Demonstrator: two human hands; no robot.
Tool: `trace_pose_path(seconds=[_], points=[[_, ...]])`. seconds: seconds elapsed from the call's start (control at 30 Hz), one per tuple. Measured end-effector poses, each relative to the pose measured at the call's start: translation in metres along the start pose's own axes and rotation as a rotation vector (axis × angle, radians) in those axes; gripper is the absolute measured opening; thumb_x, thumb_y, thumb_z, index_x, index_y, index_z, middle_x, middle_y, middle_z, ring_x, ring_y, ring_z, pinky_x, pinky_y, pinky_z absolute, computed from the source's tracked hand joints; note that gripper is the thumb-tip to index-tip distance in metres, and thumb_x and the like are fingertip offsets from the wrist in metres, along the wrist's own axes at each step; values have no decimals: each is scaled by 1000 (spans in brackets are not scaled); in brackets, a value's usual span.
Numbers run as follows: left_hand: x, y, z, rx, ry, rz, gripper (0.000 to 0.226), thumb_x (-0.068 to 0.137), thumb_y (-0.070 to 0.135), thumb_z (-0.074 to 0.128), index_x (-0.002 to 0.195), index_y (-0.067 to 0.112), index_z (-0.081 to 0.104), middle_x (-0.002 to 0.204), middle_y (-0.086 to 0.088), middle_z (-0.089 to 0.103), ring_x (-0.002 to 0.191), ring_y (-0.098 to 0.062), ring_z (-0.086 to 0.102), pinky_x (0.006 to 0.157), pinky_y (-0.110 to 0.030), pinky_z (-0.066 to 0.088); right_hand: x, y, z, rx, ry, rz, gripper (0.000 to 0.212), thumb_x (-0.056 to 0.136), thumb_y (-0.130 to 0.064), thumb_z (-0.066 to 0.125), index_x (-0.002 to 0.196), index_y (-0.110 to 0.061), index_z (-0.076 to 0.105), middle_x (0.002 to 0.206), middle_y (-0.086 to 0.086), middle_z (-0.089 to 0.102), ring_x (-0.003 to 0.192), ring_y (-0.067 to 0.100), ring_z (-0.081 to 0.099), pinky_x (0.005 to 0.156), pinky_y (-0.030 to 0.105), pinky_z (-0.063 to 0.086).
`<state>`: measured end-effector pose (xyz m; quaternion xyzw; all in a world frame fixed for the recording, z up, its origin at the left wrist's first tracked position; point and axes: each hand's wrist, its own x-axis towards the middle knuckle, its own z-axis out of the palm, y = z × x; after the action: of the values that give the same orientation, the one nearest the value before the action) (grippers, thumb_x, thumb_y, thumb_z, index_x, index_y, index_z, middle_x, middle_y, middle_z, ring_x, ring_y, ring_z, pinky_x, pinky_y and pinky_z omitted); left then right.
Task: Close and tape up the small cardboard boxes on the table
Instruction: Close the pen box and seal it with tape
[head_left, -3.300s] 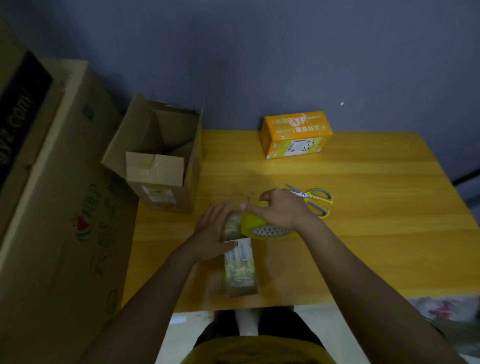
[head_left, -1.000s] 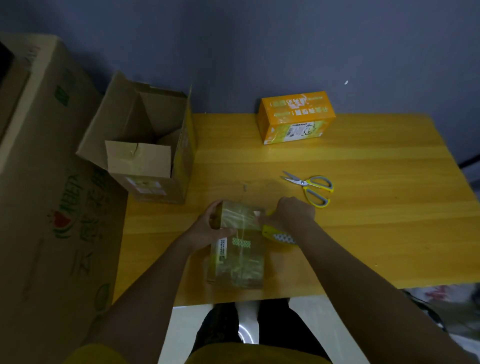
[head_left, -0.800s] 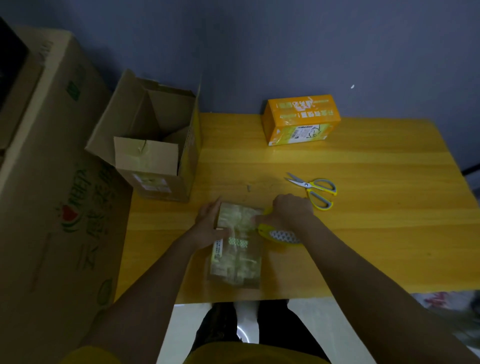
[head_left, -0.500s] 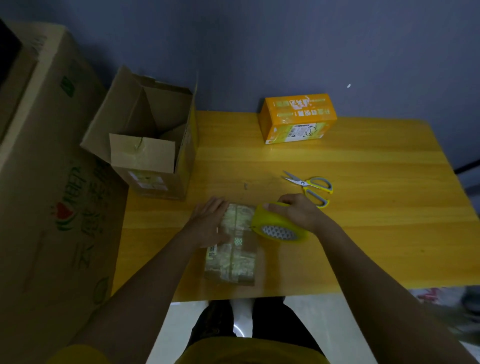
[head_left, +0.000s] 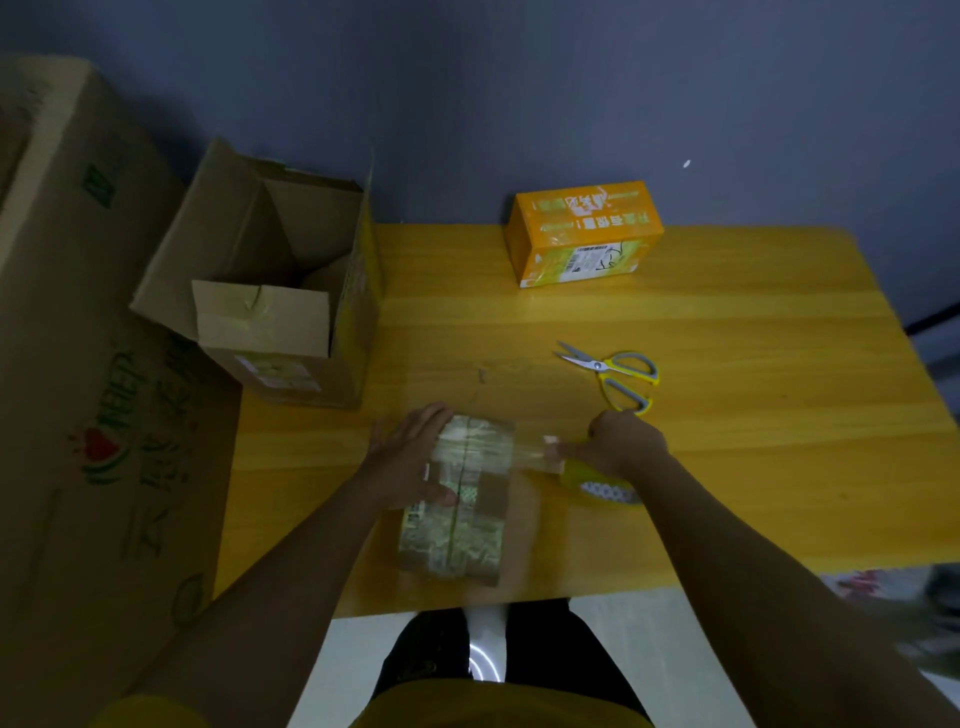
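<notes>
Clear tape (head_left: 530, 457) is stretched taut from the small brown cardboard box (head_left: 460, 499) to the yellow tape roll (head_left: 597, 480), which is gripped in the right hand (head_left: 621, 441) just right of the box. The left hand (head_left: 410, 462) is laid flat and spread on the box's left side, evidently to steady it against the pull. Yellow-handled scissors (head_left: 615, 371) lie beyond, near the right hand, presumably for cutting; 1 orange box (head_left: 582, 231) stands well apart on the yellow wooden table (head_left: 727, 441).

- The small box (head_left: 457, 499) lies on the table (head_left: 727, 467) near its front edge, under my left hand (head_left: 410, 457).
- The tape roll (head_left: 597, 480) is just right of it, under my right hand (head_left: 623, 441).
- Scissors (head_left: 618, 374) lie behind that hand.
- An open carton (head_left: 280, 291) stands far left; another box (head_left: 582, 234) sits at the back.
</notes>
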<state>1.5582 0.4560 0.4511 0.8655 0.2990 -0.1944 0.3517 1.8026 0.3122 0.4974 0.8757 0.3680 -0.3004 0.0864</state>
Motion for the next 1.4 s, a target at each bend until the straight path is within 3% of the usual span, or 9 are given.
trace_pose_path(seconds=[0.27,0.4,0.63,0.77,0.93,1.0,1.07,1.17,1.4], points=[[2,-2,1,-10,-12,-14,114,75,61,70,150,38,-12,156,19,-22,148,-17,-10,114,-59,-4,3,-6,3,-67,-8,27,89,65,-87,52,111,-11,61,118,7,62,111,26,60,81,34,45],[1,5,-3,21,-43,-41,113,78,58,69,151,34,-14,156,16,-25,147,-18,-13,114,-59,-5,1,-20,12,-185,55,22,73,76,-74,57,121,-17,58,124,4,59,115,24,59,80,33,45],[1,71,-3,114,-46,-476,113,86,37,68,148,22,-26,151,-12,-37,141,-42,-25,110,-68,-1,5,-48,25,-329,104,-47,54,82,-59,57,118,-20,63,119,-1,63,112,22,61,76,30,43],[11,106,20,-222,6,-535,122,79,58,66,142,28,-35,148,-10,-43,138,-44,-31,105,-74,11,6,-49,26,-373,114,-58,45,85,-50,58,119,-21,62,120,-2,63,114,21,60,81,32,42],[13,115,35,-93,3,-638,129,76,67,64,137,23,-41,147,-17,-43,136,-48,-30,103,-76,13,9,-33,15,-291,33,-91,67,78,-72,54,119,-20,61,120,0,63,113,22,60,78,32,44],[12,111,33,-98,39,-619,122,81,62,61,140,23,-38,149,-18,-39,138,-48,-26,103,-76,15,8,-3,6,-147,-70,-90,83,69,-84,50,114,-16,63,113,4,63,109,23,60,78,33,43],[9,101,29,-134,48,-542,119,80,66,59,143,27,-33,151,-14,-38,141,-45,-21,104,-73,17,0,31,0,125,-121,-140,81,63,-88,51,90,-13,65,81,5,56,82,19,57,65,33,36],[3,85,14,-275,-41,-389,118,76,69,61,144,37,-30,153,-2,-35,145,-37,-15,109,-66,18,-17,53,1,583,-94,-160,70,67,-71,65,66,-2,53,63,5,37,60,16,42,59,34,25],[-5,51,3,-901,8,-216,117,68,58,70,150,40,-12,161,6,5,144,-24,22,108,-48,37,-33,5,-32,489,123,-395,47,78,-60,66,65,-16,62,53,-1,48,53,10,49,54,32,32]])
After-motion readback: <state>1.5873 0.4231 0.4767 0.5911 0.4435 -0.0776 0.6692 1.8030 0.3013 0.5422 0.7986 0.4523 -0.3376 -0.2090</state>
